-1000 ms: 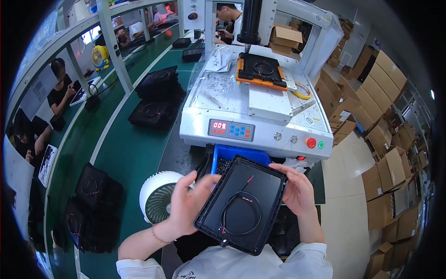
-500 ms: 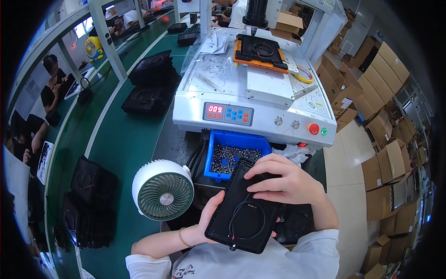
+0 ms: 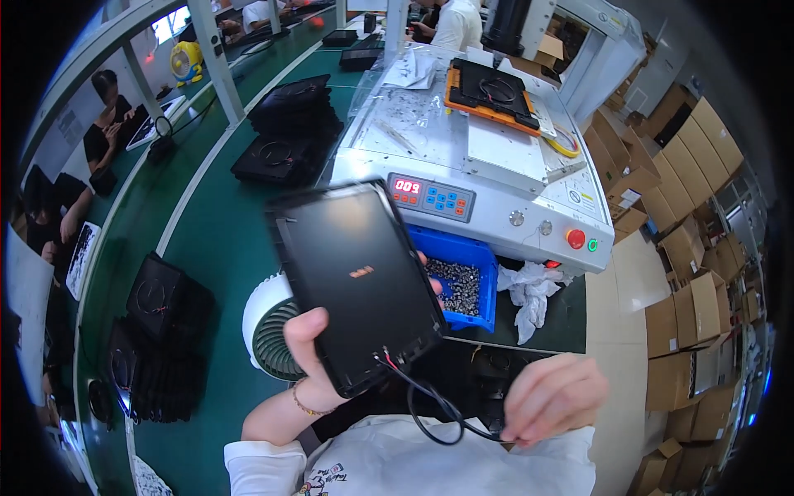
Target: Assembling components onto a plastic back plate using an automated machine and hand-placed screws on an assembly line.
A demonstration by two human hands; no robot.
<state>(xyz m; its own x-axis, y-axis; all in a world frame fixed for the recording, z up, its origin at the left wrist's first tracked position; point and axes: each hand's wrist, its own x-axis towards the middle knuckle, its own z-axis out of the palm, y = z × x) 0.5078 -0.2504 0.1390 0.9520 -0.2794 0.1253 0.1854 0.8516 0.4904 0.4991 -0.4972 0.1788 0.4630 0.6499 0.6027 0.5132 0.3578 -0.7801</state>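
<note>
My left hand (image 3: 304, 343) grips a black rectangular plastic housing (image 3: 360, 273), thumb on its near left side and fingertips showing past its right edge. The housing is tilted, and a small orange marking shows on its smooth face. From its near end comes a black cable (image 3: 447, 413) with red and white wire ends, looping toward my right hand (image 3: 556, 401). The fingers of my right hand are closed around the cable's far part; the very end is hidden. Behind the housing, a blue bin (image 3: 484, 289) of small metal nuts is partly covered.
A white press machine (image 3: 364, 157) with a control panel holds a black part on an orange fixture (image 3: 496, 91). A white fan (image 3: 269, 322) stands left of my arm. Stacked black housings (image 3: 277, 157) lie on the green table (image 3: 215, 219). Cardboard boxes (image 3: 695, 289) line the right.
My left hand has raised the housing up and to the left, turning it. My right hand has left its face and moved down right, drawing out the cable that lay coiled on it.
</note>
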